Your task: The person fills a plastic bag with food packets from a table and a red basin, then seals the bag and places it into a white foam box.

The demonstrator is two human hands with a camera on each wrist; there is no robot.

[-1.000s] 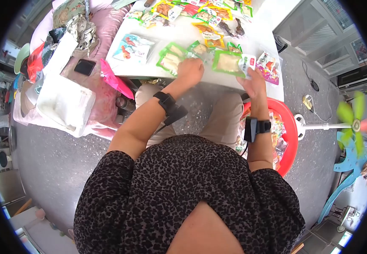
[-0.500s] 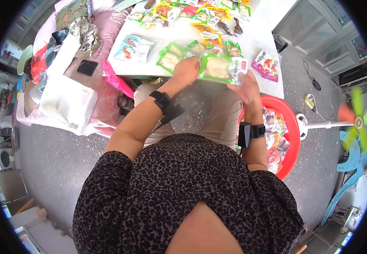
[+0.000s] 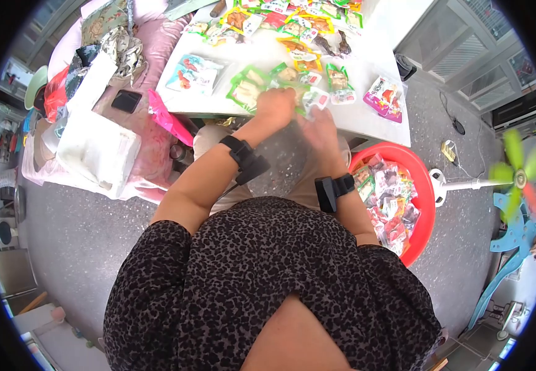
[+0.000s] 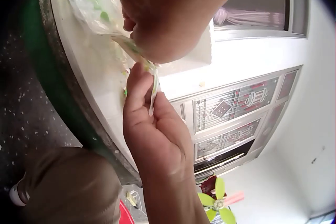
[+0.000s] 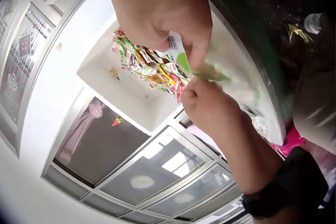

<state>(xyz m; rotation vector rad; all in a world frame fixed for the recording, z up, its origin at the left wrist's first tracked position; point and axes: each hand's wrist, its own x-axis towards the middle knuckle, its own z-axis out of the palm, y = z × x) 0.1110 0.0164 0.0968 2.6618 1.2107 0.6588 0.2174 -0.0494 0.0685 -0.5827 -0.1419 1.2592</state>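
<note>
Both hands meet at the front edge of the white table [image 3: 218,102] on a clear food packet with green edging and a white end [image 3: 315,98], blurred in the head view. My right hand [image 3: 321,131] pinches the white end between thumb and fingers; the left wrist view shows this packet edge-on [image 4: 154,95]. The curled fingers of my left hand [image 3: 275,106] grip its other end, seen closer in the right wrist view [image 5: 210,108]. Left of that hand lies a green-edged packet of pale food [image 3: 247,88]. A smaller packet [image 3: 286,73] lies just behind.
Farther back are several colourful food packets [image 3: 305,25]. A green-edged packet [image 3: 338,80] and a purple one [image 3: 384,99] lie right, a blue-and-white one [image 3: 193,74] left. A red basin [image 3: 427,210] full of packets stands on the floor beside a fan [image 3: 518,179].
My right hand has moved left with the packet, towards my left hand, and the packet has tilted from flat to nearly edge-on. My left hand has stayed almost in place.
</note>
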